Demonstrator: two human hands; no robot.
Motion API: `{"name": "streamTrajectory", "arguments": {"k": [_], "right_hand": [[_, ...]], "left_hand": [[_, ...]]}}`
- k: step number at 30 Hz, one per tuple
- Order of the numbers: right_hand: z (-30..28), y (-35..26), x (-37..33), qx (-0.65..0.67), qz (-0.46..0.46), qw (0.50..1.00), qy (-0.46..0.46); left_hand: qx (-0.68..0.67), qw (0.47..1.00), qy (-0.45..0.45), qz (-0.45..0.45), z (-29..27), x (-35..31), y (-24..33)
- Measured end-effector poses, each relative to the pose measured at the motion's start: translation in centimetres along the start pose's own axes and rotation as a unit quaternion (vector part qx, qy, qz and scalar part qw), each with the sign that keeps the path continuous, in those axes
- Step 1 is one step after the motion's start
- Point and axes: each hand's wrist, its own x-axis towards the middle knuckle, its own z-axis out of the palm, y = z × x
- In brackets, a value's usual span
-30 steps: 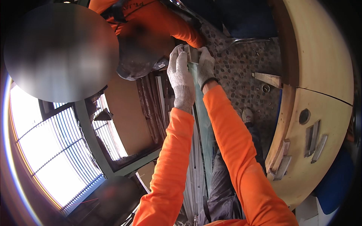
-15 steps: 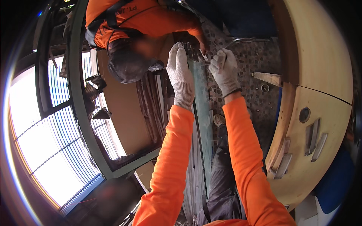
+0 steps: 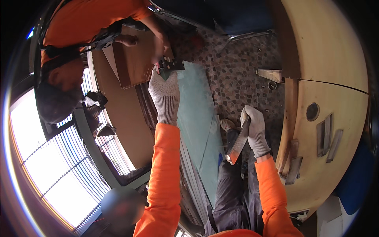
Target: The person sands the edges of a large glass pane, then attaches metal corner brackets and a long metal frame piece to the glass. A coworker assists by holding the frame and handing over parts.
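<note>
My left hand [image 3: 165, 85], in a pale knit glove, is closed at the top left corner of a greenish glass pane [image 3: 199, 130]. A dark, jagged-edged piece [image 3: 171, 66] lies against its fingers, so part of the grip is hidden. Just beyond it is a co-worker's bare hand [image 3: 161, 49]. My right hand [image 3: 254, 122], gloved too, is closed around a flat greyish strip [image 3: 240, 141] that slants down to the left, with an orange and white lower end. This hand is apart from the pane, above my legs.
On the right stands a pale wooden table [image 3: 339, 118] with short strips [image 3: 327, 134] and a round hole. A green frame [image 3: 94, 146] and a barred window are at left. Long strips [image 3: 195, 177] lie beside the pane. A wooden piece [image 3: 269, 75] juts from the table over the pebbled floor.
The pane has turned from nearly edge-on to showing its broad face. My left hand moved left and down; my right hand drew down toward me with the strip. The co-worker shifted left.
</note>
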Motion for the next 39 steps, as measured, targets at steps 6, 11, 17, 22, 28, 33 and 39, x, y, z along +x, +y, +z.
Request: {"name": "streamTrajectory", "arguments": {"k": [6, 11, 17, 22, 28, 33, 39], "right_hand": [[-2.3, -0.5, -3.5, -0.254, -0.181, 0.950, 0.032], [-4.5, -9.5, -3.5, -0.050, 0.002, 0.997, 0.054], [-12.2, -12.6, -5.8, -0.166, -0.274, 0.888, 0.331], [-21.1, -15.5, -7.9, -0.668, -0.299, 0.491, 0.473], [-23.1, -15.6, -3.1, -0.524, -0.469, 0.594, 0.391], [-24.1, -14.4, -2.5, -0.612, -0.431, 0.624, 0.223], [-23.0, -14.0, -2.9, -0.674, -0.339, 0.644, 0.130]], "left_hand": [[-0.001, 1.000, 0.003, 0.018, -0.3, 0.2, -0.5], [-0.091, 0.996, 0.001, 0.000, -0.3, 0.1, -1.0], [-0.242, 0.969, -0.033, -0.020, -0.2, 0.4, -2.2], [-0.265, 0.963, -0.048, -0.003, 0.1, 0.0, -1.3], [-0.301, 0.952, -0.055, -0.003, -0.1, -0.5, -0.6], [-0.346, 0.937, -0.054, -0.011, 0.1, -0.5, -0.6], [-0.487, 0.867, -0.086, 0.056, 1.1, -0.2, -3.8]]}}
